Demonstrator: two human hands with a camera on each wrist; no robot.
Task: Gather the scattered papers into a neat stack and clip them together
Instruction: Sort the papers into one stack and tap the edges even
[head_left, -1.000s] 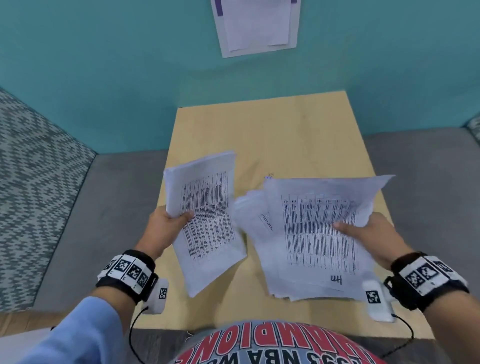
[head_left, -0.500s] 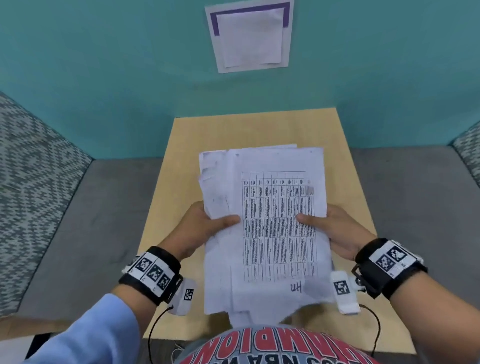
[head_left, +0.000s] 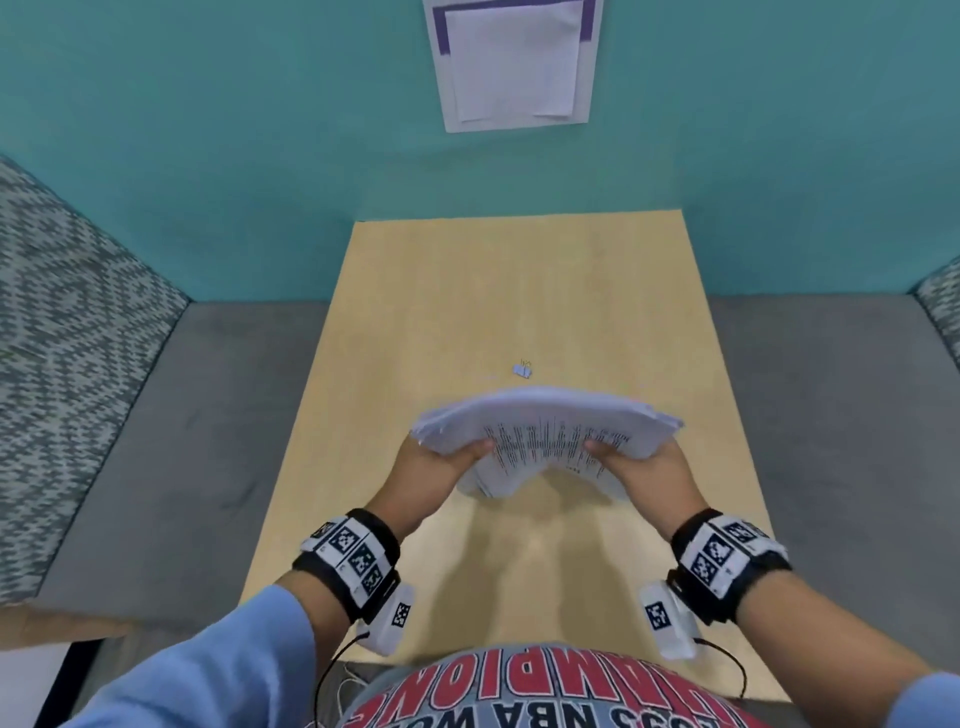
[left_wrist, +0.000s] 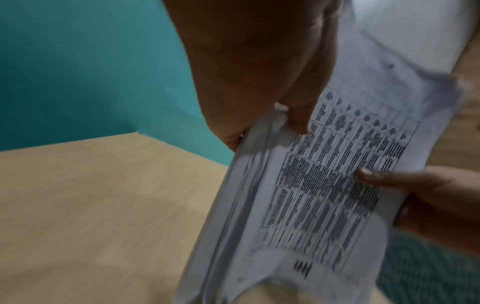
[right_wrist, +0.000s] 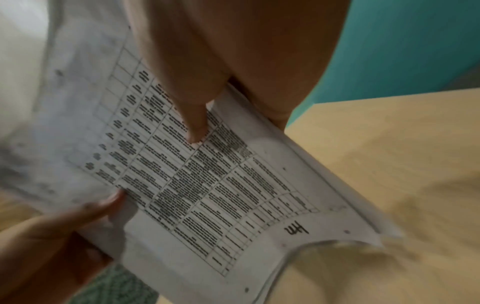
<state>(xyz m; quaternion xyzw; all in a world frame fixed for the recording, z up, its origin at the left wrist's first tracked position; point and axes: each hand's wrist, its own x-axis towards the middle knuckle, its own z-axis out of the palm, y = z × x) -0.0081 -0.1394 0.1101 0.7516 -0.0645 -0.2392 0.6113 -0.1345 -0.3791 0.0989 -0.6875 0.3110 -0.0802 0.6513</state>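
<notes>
Stack of papers (head_left: 545, 436): held in the air above the near half of the desk (head_left: 519, 291), roughly midway between its left and right edges, not touching the surface. The sheets bow upward in the middle and sag at the near edge. The top sheet carries a printed table and a handwritten mark near its lower edge. Sheet edges on the left side are uneven.

Left hand (head_left: 434, 467): closed on the left edge of the stack, thumb on the top sheet, fingers beneath. Right hand (head_left: 647, 470): closed on the right edge in the same manner, thumb on top.

Binder clip (head_left: 522, 370): small, lying on the desk just beyond the far edge of the stack, near the desk's centre, apart from the papers.

Surface: light wood desk, far edge against a teal wall (head_left: 208, 156). A white sheet with a purple border (head_left: 514, 62) is fixed to that wall above the desk. Grey seating (head_left: 197, 415) lies along both side edges; a patterned panel (head_left: 62, 338) stands at the left.

Clearance: the far half of the desk beyond the clip shows bare wood to both far corners.
</notes>
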